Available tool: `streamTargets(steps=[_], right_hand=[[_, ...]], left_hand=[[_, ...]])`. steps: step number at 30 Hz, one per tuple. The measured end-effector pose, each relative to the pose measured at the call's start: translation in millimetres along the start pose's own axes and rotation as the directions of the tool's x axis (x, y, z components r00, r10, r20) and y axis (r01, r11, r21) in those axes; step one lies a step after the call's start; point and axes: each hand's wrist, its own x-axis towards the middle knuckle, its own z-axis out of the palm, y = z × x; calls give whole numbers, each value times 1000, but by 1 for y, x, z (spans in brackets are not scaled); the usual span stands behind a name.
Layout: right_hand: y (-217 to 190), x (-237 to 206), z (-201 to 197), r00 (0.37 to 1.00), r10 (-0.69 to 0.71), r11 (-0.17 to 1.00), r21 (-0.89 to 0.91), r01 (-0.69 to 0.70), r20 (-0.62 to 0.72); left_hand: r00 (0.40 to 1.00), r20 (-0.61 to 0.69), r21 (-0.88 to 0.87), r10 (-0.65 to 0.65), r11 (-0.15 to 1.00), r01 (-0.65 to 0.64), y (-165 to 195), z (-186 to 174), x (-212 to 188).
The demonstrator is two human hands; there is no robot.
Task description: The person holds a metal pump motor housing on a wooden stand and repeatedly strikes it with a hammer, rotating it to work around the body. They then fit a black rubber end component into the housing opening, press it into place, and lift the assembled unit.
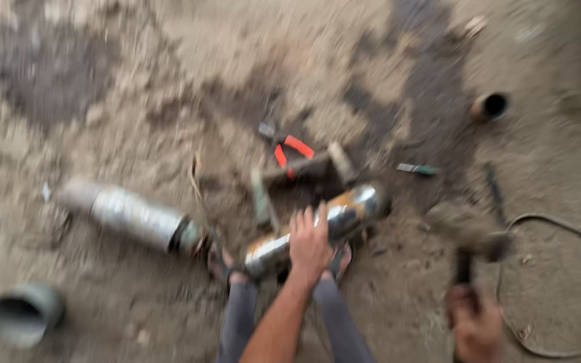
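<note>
Shiny metal cylinder with brownish scorch patches [317, 228], lying tilted on sandy dirt ground [136, 87], near centre, far end raised toward right. Left hand [308, 243] pressed flat on top of it, fingers [307, 218] spread slightly and wrapped over the curve, forearm coming up from near edge. Two sandalled feet [220, 262] either side of cylinder's near end, grey trouser legs [237, 323] below. Right hand [475, 323] near right, fingers closed around dark handle of a blurred hammer-like tool [469, 232], head smeared by motion, hovering right of cylinder, apart from it. Second silver metal cylinder [129, 215] lying left, well apart from the held one. Red-handled pliers [287, 151] just beyond cylinder, far side, beside small wooden frame of sticks [300, 175]. Small green-handled tool [417, 169] right of frame. Short brown pipe piece with open end [489, 106] far right. Grey pipe section with open mouth [25, 312] near left. Dark cable [553, 222] curving along right edge. Dark wet patches on ground, far left and far centre-right. Whole view motion-blurred, fine detail cannot be told.
</note>
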Motion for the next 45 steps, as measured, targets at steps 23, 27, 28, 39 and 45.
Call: streamTargets(steps=[23, 27, 28, 39, 45], right_hand=[[-240, 30, 6, 930, -349, 930, 163, 330, 113], [-210, 14, 26, 784, -621, 736, 334, 589, -14], [-197, 14, 45, 782, -621, 781, 118, 614, 42], [-250, 3, -14, 860, -465, 854, -152, 498, 210], [-146, 4, 65, 858, -480, 809, -287, 513, 181]], left_hand=[[998, 60, 108, 32, 993, -39, -9, -34, -17], [997, 69, 47, 21, 999, -24, -13, -22, -24], [998, 55, 72, 26, 997, -30, -14, -20, -25], [996, 86, 161, 30, 986, -44, -10, -37, -17], [994, 110, 141, 19, 989, -35, -22, -18, -32]])
